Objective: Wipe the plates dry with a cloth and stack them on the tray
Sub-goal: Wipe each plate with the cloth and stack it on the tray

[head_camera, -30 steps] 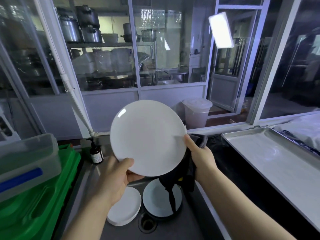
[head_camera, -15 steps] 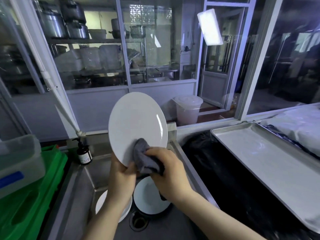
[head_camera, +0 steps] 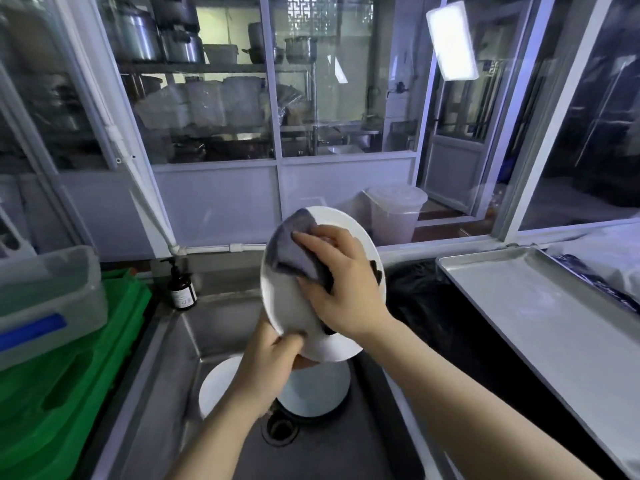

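Plate (head_camera: 298, 306) held tilted above the sink (head_camera: 166, 341), a grey cloth (head_camera: 298, 251) pressed on its face.

Green crates (head_camera: 69, 375) and a clear tub (head_camera: 48, 292) stand far left, a brown pump bottle (head_camera: 181, 289) beside the basin. The left hand (head_camera: 266, 368) pinches the plate's lower rim; the right hand (head_camera: 343, 289) clamps the cloth flat, hiding two plates (head_camera: 311, 389) below. A bare metal tray (head_camera: 540, 306) lies right.

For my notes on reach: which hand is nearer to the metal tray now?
Right. The right hand presses the cloth on the plate, closer to the tray; the left hand grips the plate's lower edge, farther left.
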`<state>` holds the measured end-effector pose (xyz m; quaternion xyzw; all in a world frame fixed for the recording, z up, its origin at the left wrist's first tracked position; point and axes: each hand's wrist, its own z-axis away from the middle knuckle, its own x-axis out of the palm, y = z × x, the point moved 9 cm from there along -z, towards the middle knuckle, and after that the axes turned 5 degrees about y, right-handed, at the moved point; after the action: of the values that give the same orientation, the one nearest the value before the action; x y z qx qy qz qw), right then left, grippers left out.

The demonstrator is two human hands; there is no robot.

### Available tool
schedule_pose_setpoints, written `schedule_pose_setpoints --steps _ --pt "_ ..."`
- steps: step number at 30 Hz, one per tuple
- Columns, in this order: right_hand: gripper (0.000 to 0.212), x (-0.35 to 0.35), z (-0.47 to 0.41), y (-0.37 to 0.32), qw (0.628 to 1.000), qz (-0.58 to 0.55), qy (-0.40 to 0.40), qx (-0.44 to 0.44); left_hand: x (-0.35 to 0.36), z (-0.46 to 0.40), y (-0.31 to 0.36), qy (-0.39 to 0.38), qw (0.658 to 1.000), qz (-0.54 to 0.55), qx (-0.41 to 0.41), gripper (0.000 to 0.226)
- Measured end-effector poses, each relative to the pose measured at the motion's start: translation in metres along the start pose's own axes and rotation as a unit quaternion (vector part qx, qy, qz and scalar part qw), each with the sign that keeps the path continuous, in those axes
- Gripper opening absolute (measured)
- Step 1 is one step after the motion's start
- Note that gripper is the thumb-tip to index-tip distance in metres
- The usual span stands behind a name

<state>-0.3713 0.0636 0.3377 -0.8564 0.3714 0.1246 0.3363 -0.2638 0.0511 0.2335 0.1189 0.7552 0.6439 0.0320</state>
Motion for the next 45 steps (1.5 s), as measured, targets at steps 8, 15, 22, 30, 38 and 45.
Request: schedule_pose_setpoints --steps 8,15,22,30,38,45 --pt "0.057 0.036 0.032 -0.02 0.989 0.05 -0.117 -0.075 -0.034 -0.001 0.0 0.064 0.995 0.079 -0.001 0.045" --pt "0.055 0.039 0.037 -0.008 0.986 0.091 -0.13 -0.045 -0.041 0.0 0.01 0.052 0.991 0.123 0.011 0.055" --pt "0.06 0.033 0.047 0.005 0.977 0.171 -0.128 -0.012 -0.049 0.0 0.015 0.083 0.978 0.188 0.02 0.037" --pt "0.05 0.029 0.064 -0.006 0.963 0.175 -0.178 -0.097 -0.047 -0.004 -0.016 0.168 0.972 0.16 -0.029 0.03" --pt "0.052 -0.016 0.089 0.096 0.958 0.242 -0.142 0.066 -0.042 0.007 -0.048 0.165 0.982 0.088 -0.037 0.028" --pt "0.066 -0.041 0.184 0.206 0.927 0.257 -0.172 0.213 -0.025 0.034 -0.107 0.158 0.976 0.072 -0.132 0.024"
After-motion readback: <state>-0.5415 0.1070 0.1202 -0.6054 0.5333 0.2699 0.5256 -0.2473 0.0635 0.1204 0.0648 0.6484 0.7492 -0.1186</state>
